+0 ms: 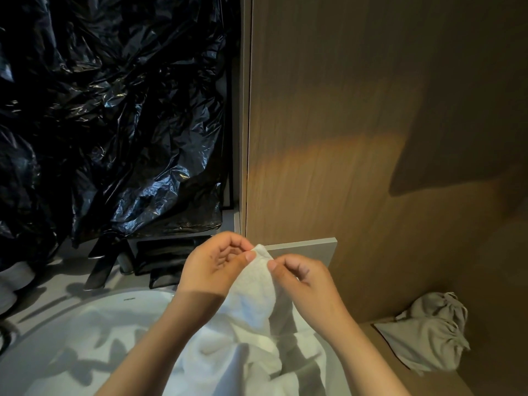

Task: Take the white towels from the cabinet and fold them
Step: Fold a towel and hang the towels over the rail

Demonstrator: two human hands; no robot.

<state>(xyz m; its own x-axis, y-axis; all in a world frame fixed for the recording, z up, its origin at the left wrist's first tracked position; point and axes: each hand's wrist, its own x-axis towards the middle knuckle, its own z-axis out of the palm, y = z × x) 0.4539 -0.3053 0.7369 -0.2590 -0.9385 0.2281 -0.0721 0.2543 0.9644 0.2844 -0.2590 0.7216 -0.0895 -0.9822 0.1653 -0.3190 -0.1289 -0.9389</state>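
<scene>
Your two hands meet at chest height over a white towel (257,298). Your left hand (217,267) pinches the towel's top corner between thumb and curled fingers. Your right hand (303,281) pinches the same edge just beside it, thumb and forefinger closed on the cloth. The rest of the towel hangs down between your forearms into a crumpled white heap.

The heap lies on a pale, round-rimmed surface (71,315) crossed by shadows; whether it is a tub or a table cannot be told. To the left, crinkled black plastic sheeting (114,110) fills the wall. To the right stands a tall wood-grain panel (371,110), dimly lit with a warm patch of light. A grey ledge (303,247) sits just behind your hands. Low right, a grey drawstring bag (428,332) rests on a wooden shelf (428,384).
</scene>
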